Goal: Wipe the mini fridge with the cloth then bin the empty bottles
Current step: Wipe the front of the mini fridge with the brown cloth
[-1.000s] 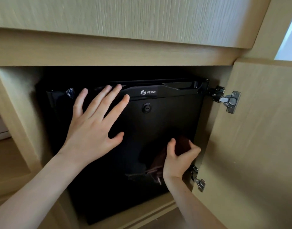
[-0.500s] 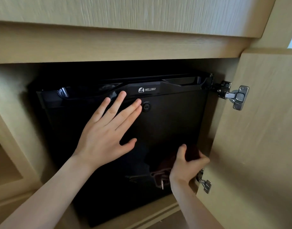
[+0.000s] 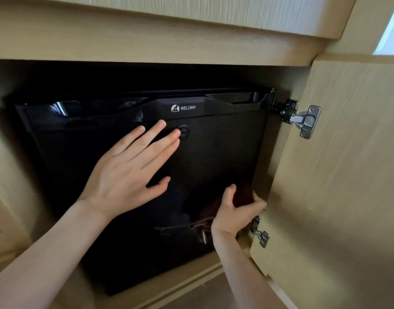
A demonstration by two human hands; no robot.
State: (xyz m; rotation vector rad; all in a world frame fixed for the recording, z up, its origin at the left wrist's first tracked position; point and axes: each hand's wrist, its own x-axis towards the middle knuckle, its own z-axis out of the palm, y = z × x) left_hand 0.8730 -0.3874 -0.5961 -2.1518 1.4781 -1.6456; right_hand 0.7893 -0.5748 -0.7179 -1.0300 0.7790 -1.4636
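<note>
Against the mini fridge point(image 3: 214, 157) door — left hand point(image 3: 127, 175) flat, fingers straight; right hand point(image 3: 234, 210) clutches cloth point(image 3: 244, 194).

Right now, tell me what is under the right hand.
A dark red cloth, gripped by the right hand against the black fridge door. The hand covers the cloth's middle; only its edges show.

The black mini fridge point(image 3: 214, 157) fills most of the cupboard hole, with only thin dark gaps above it and at its sides. The open cupboard door point(image 3: 338, 175) blocks the right. Its top hinge point(image 3: 300, 119) and bottom hinge point(image 3: 260, 234) stick out. The right grip point(image 3: 234, 210) is squeezed just beside the bottom hinge. The fridge front is bare at the lower left and upper right.
</note>
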